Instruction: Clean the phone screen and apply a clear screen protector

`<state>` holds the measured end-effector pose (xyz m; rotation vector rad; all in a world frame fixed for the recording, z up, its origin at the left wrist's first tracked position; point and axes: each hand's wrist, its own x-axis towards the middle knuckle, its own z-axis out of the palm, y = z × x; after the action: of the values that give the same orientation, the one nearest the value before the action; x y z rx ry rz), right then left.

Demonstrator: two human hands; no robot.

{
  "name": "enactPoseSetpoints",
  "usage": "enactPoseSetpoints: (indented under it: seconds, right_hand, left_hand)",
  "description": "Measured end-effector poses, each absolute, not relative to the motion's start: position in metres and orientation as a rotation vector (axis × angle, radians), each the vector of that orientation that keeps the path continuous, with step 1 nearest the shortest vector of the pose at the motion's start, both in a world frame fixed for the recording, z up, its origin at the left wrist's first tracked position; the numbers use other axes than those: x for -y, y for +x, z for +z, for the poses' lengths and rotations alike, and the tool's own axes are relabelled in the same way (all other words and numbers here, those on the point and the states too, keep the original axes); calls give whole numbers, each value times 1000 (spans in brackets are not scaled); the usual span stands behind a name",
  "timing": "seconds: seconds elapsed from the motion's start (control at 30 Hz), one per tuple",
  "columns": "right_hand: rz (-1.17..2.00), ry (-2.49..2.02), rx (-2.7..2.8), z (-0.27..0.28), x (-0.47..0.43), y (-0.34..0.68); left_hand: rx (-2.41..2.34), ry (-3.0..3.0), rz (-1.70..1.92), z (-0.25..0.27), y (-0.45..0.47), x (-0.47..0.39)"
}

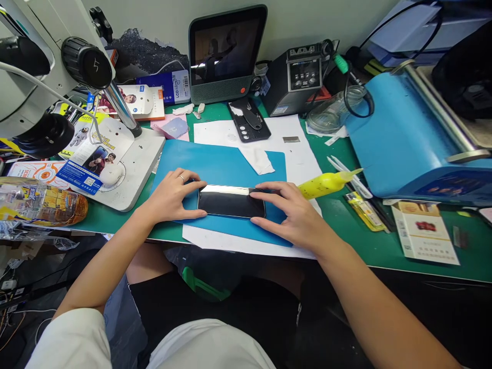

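Observation:
A smartphone [230,204] with a dark, glossy screen lies face up and lengthwise across a blue mat [200,159]. At its left end, my left hand [175,196] grips the corners between thumb and index finger; a ring shows on one finger. My right hand [295,210] holds the other end, with fingertips on the far edge and thumb at the near corner. A bright reflection runs along the upper part of the screen. Just beyond the phone is a folded white cloth [260,161]. A yellow squeeze bottle [325,185] lies behind my right hand.
Farther back are a black phone case [249,123], a smart display [228,56] and a dark control box [294,79]. A microscope stand [134,164] and plastic bottle [42,202] occupy the left. On the right sit a blue machine [400,133] and a cigarette pack [425,233].

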<state>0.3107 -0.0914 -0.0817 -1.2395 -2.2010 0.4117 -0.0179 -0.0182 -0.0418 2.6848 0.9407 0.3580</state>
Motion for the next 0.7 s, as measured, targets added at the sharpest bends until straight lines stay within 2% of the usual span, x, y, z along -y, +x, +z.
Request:
enactPoseSetpoints:
  seconds: [0.7]
  right_hand:
    - [446, -1284, 2186, -85, 91, 312]
  left_hand:
    - [-934, 2667, 366, -44, -19, 16]
